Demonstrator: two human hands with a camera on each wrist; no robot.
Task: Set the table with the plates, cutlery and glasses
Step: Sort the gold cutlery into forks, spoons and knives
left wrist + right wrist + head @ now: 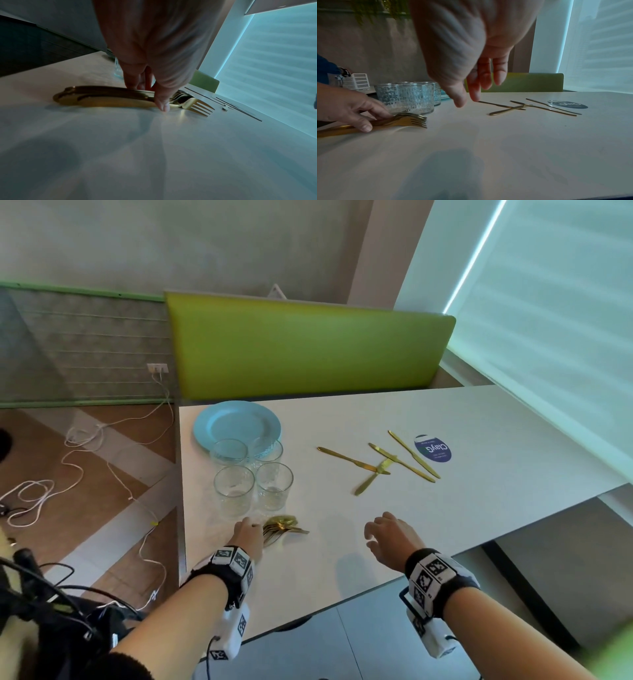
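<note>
Blue sticker (432, 448) w/ "Clay", rest unreadable.

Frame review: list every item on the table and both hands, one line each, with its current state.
Plates: stacked, at the far left corner.
Glasses: four, upright, empty, clustered.
Forks and spoons: bundled, lying flat.
Knives: four, scattered; two cross.
Left hand: grips the bundle.
Right hand: hovers, fingers relaxed, holding nothing.
</note>
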